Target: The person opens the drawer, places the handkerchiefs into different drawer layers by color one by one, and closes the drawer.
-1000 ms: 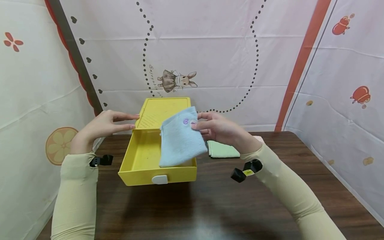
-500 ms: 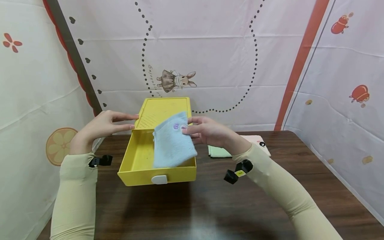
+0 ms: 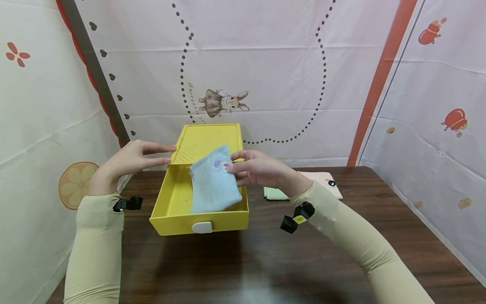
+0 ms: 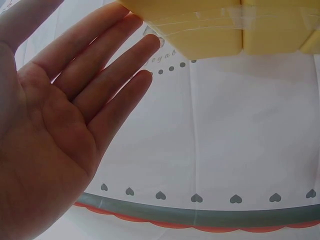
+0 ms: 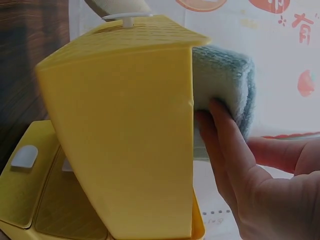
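A folded light blue towel (image 3: 212, 188) with purple embroidery slants down into the pulled-out yellow drawer (image 3: 229, 222), which has a white knob. My right hand (image 3: 260, 169) pinches the towel's upper right edge between thumb and fingers; the right wrist view shows the towel (image 5: 220, 67) projecting past the drawer's side wall (image 5: 120, 130). On the other side, my left hand (image 3: 127, 162) has straight fingers, with its fingertips at the left edge of the yellow drawer cabinet (image 3: 212, 137). In the left wrist view that palm (image 4: 65, 130) holds nothing.
A green folded cloth (image 3: 275, 194) and a pink one with a printed face (image 3: 322, 179) lie on the dark wooden table (image 3: 296, 261), right of the cabinet. More drawer fronts (image 5: 70, 205) sit below the pulled-out drawer. Printed white sheets (image 3: 265, 71) hang around the table.
My right hand has moved left with the blue towel, bringing it further over and lower into the drawer. More of the pink cloth now shows. The left hand has stayed in place.
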`<move>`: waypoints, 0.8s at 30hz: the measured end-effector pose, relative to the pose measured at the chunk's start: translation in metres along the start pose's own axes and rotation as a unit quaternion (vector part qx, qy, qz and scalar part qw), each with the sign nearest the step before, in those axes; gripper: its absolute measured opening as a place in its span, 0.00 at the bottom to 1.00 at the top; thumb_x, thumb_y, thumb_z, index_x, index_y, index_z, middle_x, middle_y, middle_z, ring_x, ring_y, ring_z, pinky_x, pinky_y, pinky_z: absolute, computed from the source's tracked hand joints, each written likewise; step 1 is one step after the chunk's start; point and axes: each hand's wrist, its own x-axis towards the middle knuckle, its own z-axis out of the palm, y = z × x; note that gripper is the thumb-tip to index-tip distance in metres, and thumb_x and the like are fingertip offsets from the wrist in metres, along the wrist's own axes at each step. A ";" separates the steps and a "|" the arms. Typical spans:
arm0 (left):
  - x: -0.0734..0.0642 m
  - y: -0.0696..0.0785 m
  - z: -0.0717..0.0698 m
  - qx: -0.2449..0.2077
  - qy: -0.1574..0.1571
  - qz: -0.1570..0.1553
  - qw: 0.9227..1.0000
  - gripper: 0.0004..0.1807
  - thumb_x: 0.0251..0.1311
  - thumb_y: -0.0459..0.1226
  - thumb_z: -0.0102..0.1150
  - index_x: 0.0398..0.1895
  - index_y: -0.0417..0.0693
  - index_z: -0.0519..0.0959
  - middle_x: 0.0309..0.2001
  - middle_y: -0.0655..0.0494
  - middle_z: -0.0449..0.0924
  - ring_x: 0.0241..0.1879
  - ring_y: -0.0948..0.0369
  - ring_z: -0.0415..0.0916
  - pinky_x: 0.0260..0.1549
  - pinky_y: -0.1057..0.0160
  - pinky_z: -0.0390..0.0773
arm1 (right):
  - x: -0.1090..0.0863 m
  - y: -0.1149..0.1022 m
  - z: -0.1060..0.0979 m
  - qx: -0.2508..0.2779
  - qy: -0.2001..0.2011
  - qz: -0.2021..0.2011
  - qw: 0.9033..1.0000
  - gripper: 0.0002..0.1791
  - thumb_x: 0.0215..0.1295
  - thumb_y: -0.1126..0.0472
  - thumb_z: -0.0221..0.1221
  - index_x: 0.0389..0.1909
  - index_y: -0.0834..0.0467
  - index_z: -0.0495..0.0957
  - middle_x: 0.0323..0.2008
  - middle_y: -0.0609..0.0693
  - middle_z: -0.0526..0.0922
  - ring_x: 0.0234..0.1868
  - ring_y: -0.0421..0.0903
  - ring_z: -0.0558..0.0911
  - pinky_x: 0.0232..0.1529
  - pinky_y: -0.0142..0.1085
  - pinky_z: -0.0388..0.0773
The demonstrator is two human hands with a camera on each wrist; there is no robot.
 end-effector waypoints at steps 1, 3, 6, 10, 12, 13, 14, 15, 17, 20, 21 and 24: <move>0.000 0.000 0.000 0.000 0.000 0.000 1.000 0.24 0.54 0.57 0.63 0.55 0.66 0.79 0.54 0.57 0.80 0.54 0.55 0.76 0.49 0.45 0.76 | 0.000 0.000 0.000 0.000 -0.001 0.001 1.000 0.24 0.69 0.71 0.49 0.63 0.68 0.57 0.49 0.58 0.73 0.43 0.45 0.80 0.46 0.38 0.81; 0.000 0.000 0.000 0.001 -0.001 -0.001 1.000 0.24 0.54 0.57 0.63 0.55 0.66 0.79 0.54 0.57 0.80 0.54 0.54 0.76 0.49 0.44 0.76 | 0.001 0.001 0.000 -0.004 -0.001 0.005 1.000 0.24 0.69 0.71 0.49 0.64 0.68 0.58 0.50 0.59 0.73 0.44 0.46 0.80 0.49 0.40 0.80; 0.000 0.000 0.000 0.004 -0.001 -0.002 1.000 0.24 0.54 0.57 0.63 0.55 0.66 0.79 0.55 0.56 0.80 0.55 0.54 0.76 0.49 0.44 0.75 | 0.001 0.002 0.000 -0.017 -0.003 0.009 1.000 0.24 0.69 0.70 0.49 0.64 0.68 0.58 0.53 0.61 0.73 0.46 0.47 0.80 0.53 0.43 0.77; 0.001 -0.001 0.000 0.005 -0.001 -0.002 1.000 0.24 0.54 0.57 0.63 0.55 0.67 0.79 0.55 0.57 0.80 0.55 0.55 0.76 0.49 0.45 0.76 | 0.000 0.003 -0.001 -0.035 -0.013 0.006 0.999 0.25 0.70 0.70 0.49 0.65 0.68 0.58 0.56 0.63 0.71 0.48 0.48 0.79 0.55 0.45 0.76; 0.001 -0.001 0.001 0.003 -0.001 -0.001 1.000 0.24 0.54 0.57 0.63 0.55 0.67 0.79 0.55 0.57 0.80 0.55 0.55 0.76 0.49 0.45 0.76 | 0.000 0.004 -0.003 -0.041 -0.019 0.004 0.999 0.25 0.70 0.70 0.48 0.66 0.67 0.58 0.57 0.63 0.71 0.49 0.48 0.79 0.55 0.45 0.75; 0.001 -0.001 0.001 0.003 -0.001 0.000 1.000 0.24 0.54 0.57 0.63 0.55 0.67 0.79 0.55 0.57 0.80 0.54 0.55 0.76 0.49 0.45 0.76 | -0.001 0.004 -0.003 -0.045 -0.022 0.002 0.999 0.25 0.70 0.70 0.48 0.66 0.67 0.58 0.58 0.64 0.71 0.50 0.49 0.79 0.55 0.45 0.75; 0.002 -0.002 0.001 0.002 -0.001 0.000 1.000 0.24 0.54 0.57 0.63 0.55 0.67 0.79 0.55 0.57 0.80 0.54 0.55 0.76 0.49 0.45 0.76 | -0.001 0.004 -0.004 -0.049 -0.024 0.001 0.999 0.25 0.70 0.70 0.48 0.66 0.67 0.59 0.58 0.64 0.71 0.51 0.50 0.79 0.55 0.45 0.75; 0.002 -0.002 0.001 0.001 -0.001 0.000 1.000 0.24 0.54 0.57 0.63 0.55 0.66 0.79 0.55 0.57 0.80 0.55 0.55 0.76 0.49 0.44 0.75 | -0.001 0.004 -0.005 -0.052 -0.027 0.000 0.998 0.25 0.70 0.70 0.48 0.66 0.67 0.59 0.59 0.65 0.71 0.52 0.51 0.79 0.55 0.45 0.75; 0.002 -0.002 0.001 0.001 -0.001 0.000 1.000 0.24 0.54 0.57 0.63 0.55 0.66 0.79 0.55 0.57 0.80 0.55 0.54 0.76 0.50 0.44 0.75 | -0.002 0.003 -0.006 -0.060 -0.030 -0.002 0.998 0.25 0.70 0.70 0.48 0.67 0.67 0.60 0.60 0.65 0.71 0.55 0.53 0.78 0.55 0.45 0.75; 0.002 -0.001 0.001 0.001 -0.002 -0.001 1.000 0.24 0.55 0.57 0.62 0.55 0.65 0.79 0.55 0.57 0.80 0.55 0.54 0.75 0.50 0.44 0.75 | -0.004 0.001 -0.007 -0.069 -0.042 -0.007 0.997 0.25 0.70 0.70 0.48 0.67 0.67 0.60 0.62 0.65 0.71 0.58 0.57 0.77 0.55 0.45 0.76; 0.002 -0.001 0.000 0.001 -0.002 -0.001 1.000 0.24 0.55 0.57 0.62 0.55 0.65 0.79 0.55 0.57 0.80 0.55 0.54 0.75 0.50 0.44 0.75 | -0.005 0.000 -0.008 -0.072 -0.046 -0.008 0.996 0.25 0.70 0.70 0.48 0.67 0.67 0.60 0.62 0.65 0.70 0.58 0.57 0.76 0.55 0.46 0.76; 0.002 -0.001 0.000 0.004 -0.002 -0.002 1.000 0.24 0.55 0.57 0.62 0.55 0.66 0.79 0.55 0.57 0.80 0.55 0.55 0.76 0.50 0.44 0.75 | -0.006 -0.003 -0.009 -0.080 -0.054 -0.007 0.995 0.25 0.70 0.70 0.48 0.67 0.68 0.61 0.62 0.66 0.70 0.58 0.58 0.76 0.54 0.46 0.76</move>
